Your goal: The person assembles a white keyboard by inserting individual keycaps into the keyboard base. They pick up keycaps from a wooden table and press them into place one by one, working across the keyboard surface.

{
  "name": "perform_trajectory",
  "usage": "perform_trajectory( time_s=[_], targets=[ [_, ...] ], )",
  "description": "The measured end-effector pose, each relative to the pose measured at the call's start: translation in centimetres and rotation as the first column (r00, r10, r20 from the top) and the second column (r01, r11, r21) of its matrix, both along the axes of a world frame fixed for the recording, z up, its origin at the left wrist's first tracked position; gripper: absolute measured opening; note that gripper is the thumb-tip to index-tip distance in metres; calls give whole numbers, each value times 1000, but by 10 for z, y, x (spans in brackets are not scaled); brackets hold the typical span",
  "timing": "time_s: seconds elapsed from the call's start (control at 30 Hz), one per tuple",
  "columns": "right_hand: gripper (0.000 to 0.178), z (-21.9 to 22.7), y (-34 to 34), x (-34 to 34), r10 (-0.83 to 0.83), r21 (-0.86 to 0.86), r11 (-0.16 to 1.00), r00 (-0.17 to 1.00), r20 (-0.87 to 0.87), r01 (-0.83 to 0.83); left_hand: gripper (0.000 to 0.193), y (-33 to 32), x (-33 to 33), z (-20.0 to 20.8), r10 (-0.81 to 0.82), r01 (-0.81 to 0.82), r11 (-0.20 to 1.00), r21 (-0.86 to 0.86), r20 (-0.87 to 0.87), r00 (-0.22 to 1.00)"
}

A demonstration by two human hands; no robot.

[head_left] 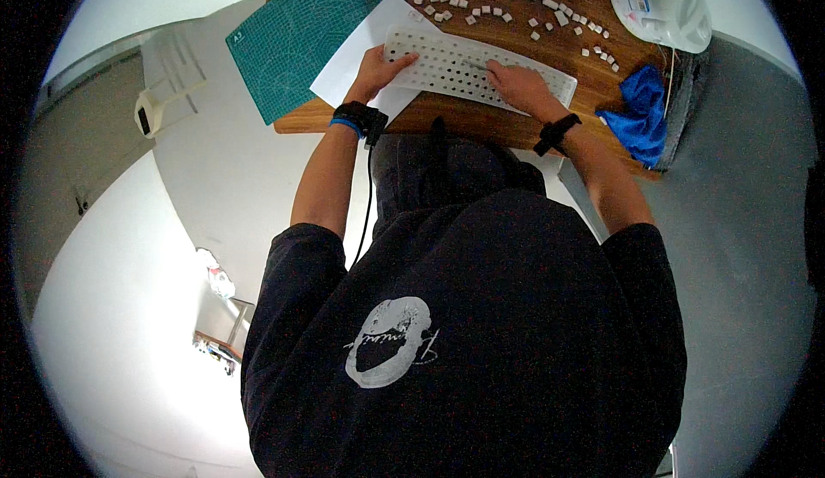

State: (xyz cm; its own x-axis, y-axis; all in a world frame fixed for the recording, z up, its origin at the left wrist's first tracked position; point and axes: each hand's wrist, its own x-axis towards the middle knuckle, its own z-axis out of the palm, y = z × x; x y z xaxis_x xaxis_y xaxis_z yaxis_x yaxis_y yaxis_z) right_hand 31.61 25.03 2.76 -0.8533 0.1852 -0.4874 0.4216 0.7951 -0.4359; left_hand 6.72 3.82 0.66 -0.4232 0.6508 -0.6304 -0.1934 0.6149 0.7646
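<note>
A white keyboard [436,82] with its keycaps off lies slantwise near the table's front edge, rows of dark switch spots showing on it. My left hand [376,73] grips its left end, thumb over the top face and fingers around the edge. Over the keyboard's right half, my right hand [519,88] is closed on a slim grey tool [474,66] whose tip points left, low over the switches. The tool's exact kind is too small to make out. Partly under the keyboard's left end lies a white sheet of paper [345,67].
Several loose white keycaps [550,4] are spread in rows across the wooden table [412,117] beyond the keyboard. A green cutting mat [292,48] lies at the left. At the right are a white plastic tub [657,6] and a crumpled blue cloth [640,113] by the edge.
</note>
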Motion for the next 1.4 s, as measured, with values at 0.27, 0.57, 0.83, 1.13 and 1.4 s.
perform_trajectory(
  time_s=[0.27, 0.57, 0.83, 1.13, 1.4],
  targets=[
    [28, -6, -1, -1, 52, 73, 996, 999, 6, -52, 45, -1, 1, -9, 12, -12, 1000, -18, -31, 999],
    [25, -8, -6, 5, 101, 208, 974, 992, -77, -83, 43, -4, 0, -19, 49, -49, 999, -18, 43, 998],
    [25, -7, -14, 8, 44, 188, 982, 992, -116, -22, 43, -4, -1, -18, 53, -52, 999, -15, 39, 998],
    [26, 1, -22, -2, 24, 157, 987, 998, -52, -16, 42, -2, 0, -13, 41, -41, 999, -31, 18, 999],
    [33, 9, -8, -61, -20, -134, 989, 943, 332, 68, 44, -3, 2, -11, 51, -50, 997, -50, 2, 999]
  ],
)
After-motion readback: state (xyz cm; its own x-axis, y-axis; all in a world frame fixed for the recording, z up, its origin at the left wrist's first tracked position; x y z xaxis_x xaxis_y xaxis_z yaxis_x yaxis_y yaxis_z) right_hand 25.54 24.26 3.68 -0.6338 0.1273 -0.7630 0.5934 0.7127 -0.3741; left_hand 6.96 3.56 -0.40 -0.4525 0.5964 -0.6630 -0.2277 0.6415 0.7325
